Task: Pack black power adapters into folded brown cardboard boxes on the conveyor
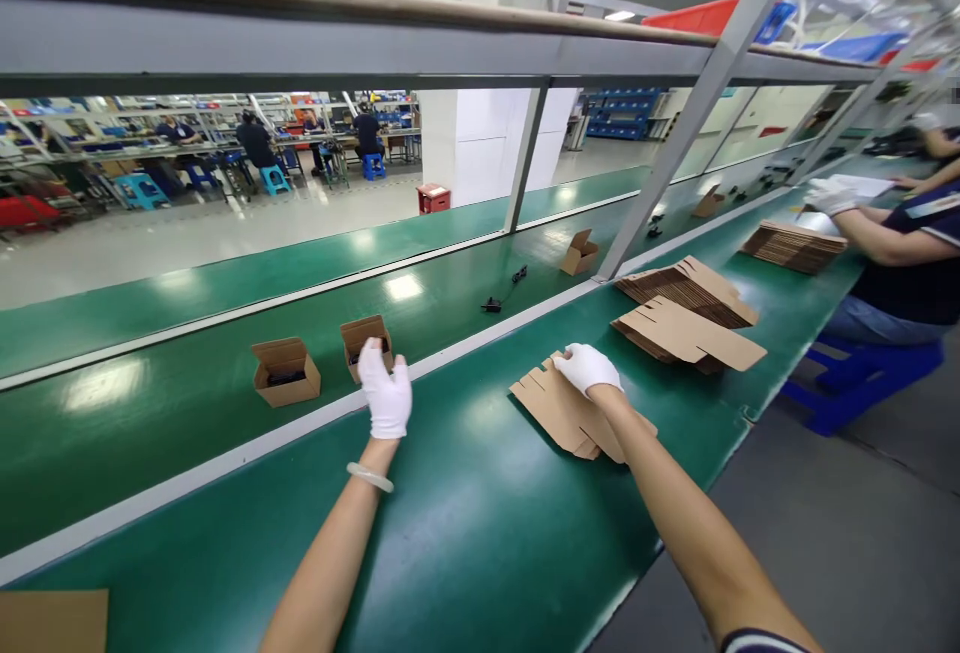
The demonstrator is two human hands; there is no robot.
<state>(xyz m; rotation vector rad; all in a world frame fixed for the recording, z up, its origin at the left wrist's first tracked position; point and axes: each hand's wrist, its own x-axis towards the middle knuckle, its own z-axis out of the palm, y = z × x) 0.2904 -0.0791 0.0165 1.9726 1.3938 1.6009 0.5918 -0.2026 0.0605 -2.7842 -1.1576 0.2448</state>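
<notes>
My left hand (388,393), in a white glove, is over the near side of a small open cardboard box (363,331) on the green conveyor (450,305); its thumb and fingers are apart. Left of it stands another open box (286,373) with something dark inside. My right hand (589,371), also gloved, rests on flat cardboard blanks (551,407) on the green table (465,493). Its fingers curl down at the top edge of the upper blank, and the fingertips are partly hidden.
Stacks of flat cardboard (690,333) lie to the right, with another stack (793,245) beyond. A slanted metal post (667,153) rises from the divider. Black cables (492,305) and an open box (580,253) sit on the conveyor. A gloved person (911,238) sits at the right.
</notes>
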